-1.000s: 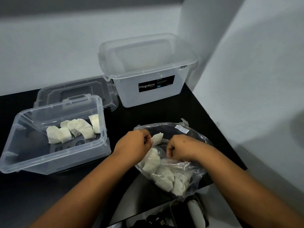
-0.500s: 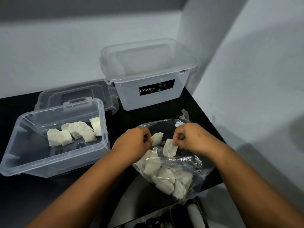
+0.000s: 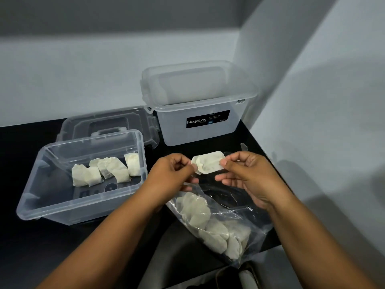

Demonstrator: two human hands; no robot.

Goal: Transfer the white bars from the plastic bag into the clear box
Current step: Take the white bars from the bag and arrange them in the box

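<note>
A white wrapped bar (image 3: 208, 164) is held level above the plastic bag (image 3: 245, 215). My left hand (image 3: 170, 176) pinches its left end and my right hand (image 3: 248, 176) pinches its right end. The clear bag lies open on the black table at the right front, with several white bars (image 3: 210, 224) inside. The open clear box (image 3: 81, 197) sits tilted at the left, holding several white bars (image 3: 106, 171) along its far side.
A taller lidded Megabox container (image 3: 200, 105) stands behind the bag against the wall. A loose clear lid (image 3: 108, 124) lies behind the open box. The black table (image 3: 41, 247) ends at the right wall. A grey chair and dark items sit below the front edge.
Both hands rose out of the bag. The right hand pulled a bar free, and now one bar is held between both hands above the bag.
</note>
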